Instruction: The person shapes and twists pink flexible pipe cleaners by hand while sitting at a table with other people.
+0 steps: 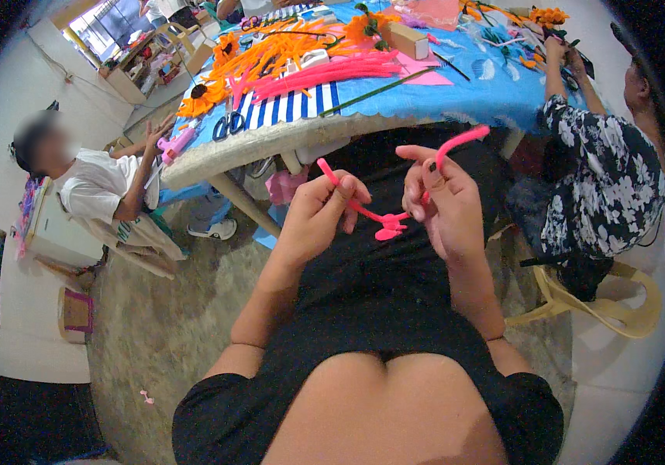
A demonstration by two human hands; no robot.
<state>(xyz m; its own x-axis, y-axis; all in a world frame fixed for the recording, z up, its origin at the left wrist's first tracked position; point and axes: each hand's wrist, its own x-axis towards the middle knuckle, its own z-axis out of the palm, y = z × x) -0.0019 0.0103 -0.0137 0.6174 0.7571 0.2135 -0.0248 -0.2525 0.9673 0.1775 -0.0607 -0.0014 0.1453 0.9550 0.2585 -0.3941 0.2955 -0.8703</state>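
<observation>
Between my hands, over my lap, a pink pipe cleaner [389, 226] is held, with small folded loops at its middle. My left hand [324, 212] pinches one side of it between thumb and fingers, and a short end sticks up past the thumb. My right hand [446, 200] grips the other side, its index finger stretched out; the longer free end bends up and to the right. On the table beyond lie a bundle of pink pipe cleaners [326, 74], a heap of orange pipe cleaners [286, 43] and orange flowers with dark centres [200, 93].
The table [239, 142] has a blue cloth and holds black-handled scissors [229, 125], a pink glue gun [174, 144], a green stem [376, 92] and a cardboard box [405, 40]. One person [100, 180] sits at the left, another [605, 174] at the right, handling flowers.
</observation>
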